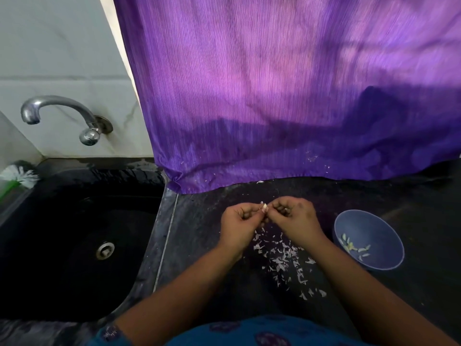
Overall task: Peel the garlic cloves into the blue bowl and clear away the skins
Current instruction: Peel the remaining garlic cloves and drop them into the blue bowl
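Pictured mid-peel above the dark stone table: a single garlic clove (264, 208), pinched between the fingertips of the left hand (239, 222) and the right hand (294, 217), both curled tight around it, near the table's back edge. Judged small, firm and light, with a dry papery jacket likely to tear off in flakes; best gripped at the two ends, nails working the loose tip. Possibly slick once bare, so a firm pinch advised.

Seen just below the hands and toward the front edge: a scatter of pale, thin, curled skins (284, 260), feather-light and apt to drift, easier swept together than picked up singly. Not yet cleared.

Set near the right side of the table, well apart from the sink: the blue bowl (389, 236), round, smooth and matte, probably plastic, holding a handful of peeled yellowish cloves (354, 247) at its bottom.

Also framed: a black sink (50, 245) with a metal drain to the left, a curved chrome tap (55, 106) on marbled white wall tile, and a ribbed purple curtain (274, 96) hanging down to the table's back edge.
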The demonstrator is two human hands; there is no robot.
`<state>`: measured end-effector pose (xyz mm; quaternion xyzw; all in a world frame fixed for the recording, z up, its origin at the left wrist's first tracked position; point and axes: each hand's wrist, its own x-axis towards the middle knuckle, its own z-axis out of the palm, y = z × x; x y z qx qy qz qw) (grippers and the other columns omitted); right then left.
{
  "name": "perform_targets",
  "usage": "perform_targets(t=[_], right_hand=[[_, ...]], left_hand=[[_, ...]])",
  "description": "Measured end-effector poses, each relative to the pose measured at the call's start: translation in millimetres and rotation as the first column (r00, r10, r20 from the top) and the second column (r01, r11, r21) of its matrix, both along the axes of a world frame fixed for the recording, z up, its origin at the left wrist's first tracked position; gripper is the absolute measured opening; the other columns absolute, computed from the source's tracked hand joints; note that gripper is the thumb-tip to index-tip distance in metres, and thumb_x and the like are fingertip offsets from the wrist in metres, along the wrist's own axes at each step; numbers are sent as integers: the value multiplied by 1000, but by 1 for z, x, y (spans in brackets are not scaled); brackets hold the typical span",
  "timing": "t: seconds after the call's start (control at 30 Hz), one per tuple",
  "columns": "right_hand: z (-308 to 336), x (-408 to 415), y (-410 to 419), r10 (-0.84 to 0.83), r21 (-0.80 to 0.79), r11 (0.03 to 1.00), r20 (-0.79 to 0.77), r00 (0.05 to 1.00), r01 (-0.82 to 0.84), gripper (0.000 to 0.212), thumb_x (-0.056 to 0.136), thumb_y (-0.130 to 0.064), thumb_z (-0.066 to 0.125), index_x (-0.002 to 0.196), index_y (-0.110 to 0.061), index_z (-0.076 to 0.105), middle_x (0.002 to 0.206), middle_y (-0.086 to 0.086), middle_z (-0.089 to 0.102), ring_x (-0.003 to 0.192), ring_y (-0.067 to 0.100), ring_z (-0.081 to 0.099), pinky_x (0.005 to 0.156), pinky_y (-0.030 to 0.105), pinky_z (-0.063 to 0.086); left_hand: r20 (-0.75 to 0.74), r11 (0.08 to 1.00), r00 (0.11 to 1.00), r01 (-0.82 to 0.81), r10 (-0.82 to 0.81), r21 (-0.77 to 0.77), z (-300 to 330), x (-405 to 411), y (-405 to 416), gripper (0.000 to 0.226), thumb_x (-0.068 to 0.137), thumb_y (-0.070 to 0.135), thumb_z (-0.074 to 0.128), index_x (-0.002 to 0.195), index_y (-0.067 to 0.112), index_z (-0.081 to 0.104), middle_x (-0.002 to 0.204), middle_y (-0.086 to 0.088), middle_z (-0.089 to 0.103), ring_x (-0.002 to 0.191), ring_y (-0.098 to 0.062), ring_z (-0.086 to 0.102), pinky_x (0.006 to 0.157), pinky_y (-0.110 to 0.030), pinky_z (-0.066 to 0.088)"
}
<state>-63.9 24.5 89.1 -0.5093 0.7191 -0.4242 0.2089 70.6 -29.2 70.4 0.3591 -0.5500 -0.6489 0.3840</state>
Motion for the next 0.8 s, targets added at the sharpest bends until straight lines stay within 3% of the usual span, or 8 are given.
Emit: perform_targets(t=[0.13, 0.3, 0.47, 0.6, 0.7, 0.8], right_hand=[[-1, 1, 0, 0, -6, 1000, 1, 1000, 0, 3, 81, -15, 72, 81, -13, 74, 67, -4, 71, 62, 8, 68, 63, 27, 58], [0, 3, 1, -7, -12, 1000, -54, 999, 7, 2, 80, -13, 72, 80, -14, 74, 67, -7, 70, 60, -1, 64, 57, 10, 49], [0, 3, 1, 4, -11, 1000, -47, 999, -4, 1, 80, -12, 72, 79, -12, 73, 67, -6, 69, 59, 0, 63, 54, 9, 47], [-1, 3, 1, -9, -19, 1000, -60, 998, 7, 5, 80, -15, 73, 77, -12, 71, 65, -6, 67, 58, 0, 62, 54, 10, 47], [-2, 3, 1, -7, -14, 1000, -46, 999, 6, 6, 82, -17, 71, 77, -12, 70, 64, -6, 66, 57, -1, 60, 53, 10, 46], [-3, 2, 1, -14, -8, 1000, -46, 999, 14, 6, 83, -18, 70, 78, -14, 71, 63, -7, 65, 57, -2, 59, 52, 9, 43]], left_hand=[[23, 1000, 1000, -4, 4, -14, -1, -1, 1, 10, 88, 3, 66, 86, 9, 74, 77, -12, 73, 69, -14, 68, 67, -23, 55], [37, 1000, 999, -14, 14, -6, -5, -2, 1, 14, 88, 2, 65, 84, 11, 74, 80, -17, 73, 73, -23, 68, 73, -35, 57], [29, 1000, 1000, -2, 2, 8, -5, -3, 2, 14, 88, 2, 65, 84, 12, 74, 81, -15, 73, 75, -24, 69, 74, -34, 59], [-15, 990, 999, 43, -42, 133, -2, -3, 0, 9, 89, 3, 63, 90, 3, 72, 79, -9, 72, 70, -11, 67, 66, -21, 54], [-72, 953, 992, 123, -107, 276, 0, -1, -6, 10, 88, 3, 64, 96, -1, 69, 82, -8, 70, 71, -11, 63, 68, -21, 51], [-97, 946, 992, 102, -76, 306, 1, 1, -9, 14, 84, 0, 68, 96, 7, 69, 78, -4, 69, 72, -11, 62, 68, -21, 51]])
